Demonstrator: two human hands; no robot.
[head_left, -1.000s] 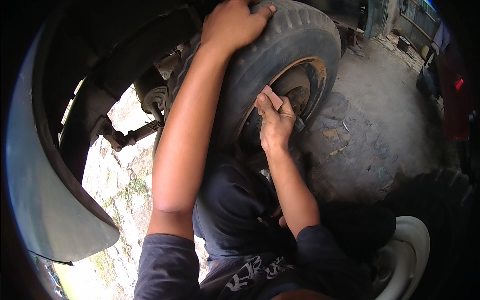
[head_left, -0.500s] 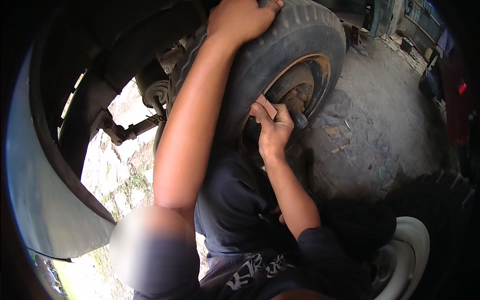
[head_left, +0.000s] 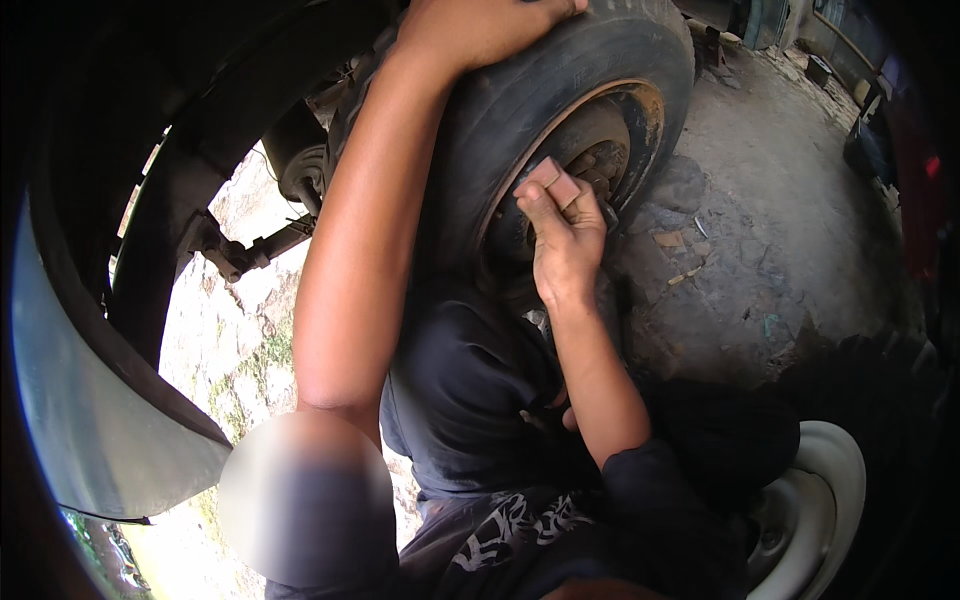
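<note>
In the upper centre, the right hand (head_left: 570, 245) pinches a flat, pinkish piece (head_left: 553, 184) by the round, rusty rim (head_left: 650, 98); at the top edge, the left hand (head_left: 495, 30) rests on the rubber tyre (head_left: 540, 100) — its grip cannot be told.

Left hand (head_left: 487, 32) on tire (head_left: 500, 130)

Dark short-sleeved shirt (head_left: 615, 535), white print (head_left: 495, 535)
</note>
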